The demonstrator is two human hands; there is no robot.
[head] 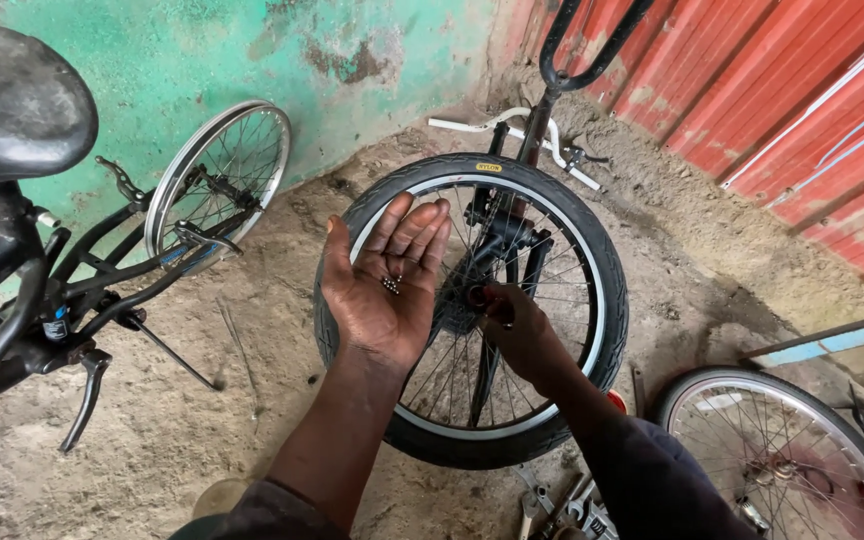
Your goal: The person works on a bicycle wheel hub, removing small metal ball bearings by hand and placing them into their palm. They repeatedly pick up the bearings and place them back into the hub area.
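On the open left hand (pixel 384 290), palm up, lying loose: tiny metal balls (pixel 391 285). Just right of it, pinching at the wheel hub (pixel 472 297) with the right hand (pixel 517 335), fingers closed. Probably filling the hub; next, picking one ball up carefully.

Wall ahead: I am looking at a green plaster wall (pixel 252 50), its paint peeling in brown patches.
Wall to the right: a red corrugated metal sheet (pixel 802 90) is running along the side, with a pale blue strip (pixel 832 342) lying at its foot.
Floor: a bare dirt floor (pixel 202 400) is spreading underfoot, dusty and uneven.
Light: soft daylight is falling evenly, throwing only faint shadows.
Surroundings: a black bicycle (pixel 42 290) is standing at left, a spare wheel (pixel 782 460) is lying at lower right.
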